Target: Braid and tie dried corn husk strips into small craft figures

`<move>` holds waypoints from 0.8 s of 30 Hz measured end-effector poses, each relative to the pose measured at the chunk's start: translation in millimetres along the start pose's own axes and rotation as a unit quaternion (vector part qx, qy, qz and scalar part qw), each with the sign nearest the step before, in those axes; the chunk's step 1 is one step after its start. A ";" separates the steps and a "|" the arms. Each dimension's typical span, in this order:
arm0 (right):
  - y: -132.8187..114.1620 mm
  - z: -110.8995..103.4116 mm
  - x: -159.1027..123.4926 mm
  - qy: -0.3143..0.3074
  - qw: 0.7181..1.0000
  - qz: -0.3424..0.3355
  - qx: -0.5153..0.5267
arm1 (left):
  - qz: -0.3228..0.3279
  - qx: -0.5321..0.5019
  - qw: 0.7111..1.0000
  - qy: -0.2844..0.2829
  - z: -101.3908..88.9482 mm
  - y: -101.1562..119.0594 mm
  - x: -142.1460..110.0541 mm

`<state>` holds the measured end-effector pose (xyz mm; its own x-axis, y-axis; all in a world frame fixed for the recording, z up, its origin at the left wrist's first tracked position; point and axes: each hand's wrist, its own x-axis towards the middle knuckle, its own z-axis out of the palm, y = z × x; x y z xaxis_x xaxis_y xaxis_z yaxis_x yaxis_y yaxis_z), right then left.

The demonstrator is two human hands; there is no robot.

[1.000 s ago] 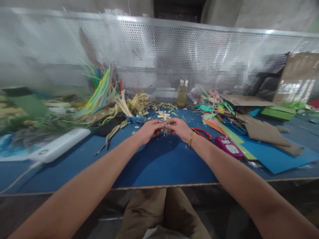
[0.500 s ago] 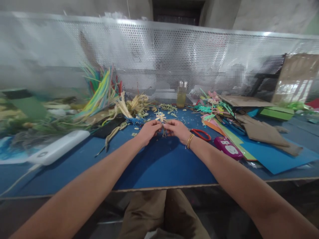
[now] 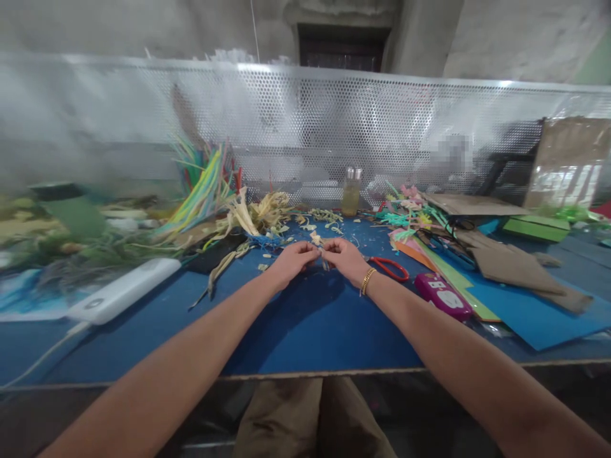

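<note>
My left hand and my right hand meet above the middle of the blue table, fingertips pinched close together. Between them is a small husk flower, its cream petals showing just above the fingers. Thin strands of it hang under the right fingertips; the rest is hidden by the fingers. Red-handled scissors lie right of my right wrist, their blades partly hidden by it. Pale scraps are scattered beyond the hands, and a bundle of dried cream husks lies behind the left hand.
A white power strip with a cable lies at left, near colourful strips. A glass bottle stands before the perforated metal screen. Rightward are a purple case, blue paper sheets and brown cardboard.
The view has tilted up slightly, so everything sits lower. My hands stay together on the flower, whose petals now show less, turned or more covered by the fingers.
</note>
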<state>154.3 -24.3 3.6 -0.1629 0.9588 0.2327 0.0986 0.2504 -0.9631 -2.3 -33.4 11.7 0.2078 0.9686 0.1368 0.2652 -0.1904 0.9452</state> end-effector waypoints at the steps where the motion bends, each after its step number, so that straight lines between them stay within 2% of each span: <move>1: 0.6 -0.7 0.7 0.013 1.000 0.001 -0.002 | 0.020 0.040 0.999 0.016 -1.1 1.8 0.4; 3: 1.0 -3.2 2.1 0.043 0.999 0.007 -0.003 | 0.072 0.152 0.984 0.059 -2.1 11.8 -4.8; 5: 0.4 -6.8 3.1 0.073 0.997 0.005 -0.010 | 0.145 0.282 0.944 0.086 1.6 29.2 -22.5; 6: 0.0 -8.5 3.5 0.084 0.996 0.002 -0.015 | 0.196 0.332 0.920 0.073 6.2 39.0 -36.6; 8: -0.1 -11.0 4.4 0.088 0.996 0.005 -0.031 | 0.306 0.402 0.863 -0.015 20.3 54.7 -71.3; 10: 1.1 -11.1 5.0 0.082 0.996 0.014 -0.036 | 0.393 0.446 0.795 -0.119 37.1 60.1 -106.1; 12: 2.8 -9.0 5.3 0.077 0.996 0.016 -0.029 | 0.429 0.473 0.743 -0.201 50.3 54.5 -130.7; 13: 3.5 -7.6 5.2 0.075 0.997 0.014 -0.021 | 0.423 0.486 0.733 -0.220 54.1 49.3 -137.6; 16: 4.2 -4.2 4.6 0.067 0.998 0.012 -0.008 | 0.390 0.491 0.742 -0.235 55.1 35.2 -140.2; 19: 3.2 -3.5 4.1 0.062 0.998 0.014 0.000 | 0.377 0.449 0.771 -0.249 48.6 32.1 -129.8; 22: 2.2 -4.6 3.8 0.051 0.998 0.020 0.018 | 0.352 0.379 0.811 -0.274 39.6 37.7 -114.9; 24: 2.2 -5.5 3.9 0.043 0.999 0.022 0.026 | 0.306 0.329 0.857 -0.252 30.3 42.4 -99.3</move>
<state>159.2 -19.3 3.1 -0.0749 0.9773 0.1982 0.0526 0.2024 -0.9779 16.7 -142.5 29.2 0.8334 0.4951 0.2456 0.4012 -0.8476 0.3473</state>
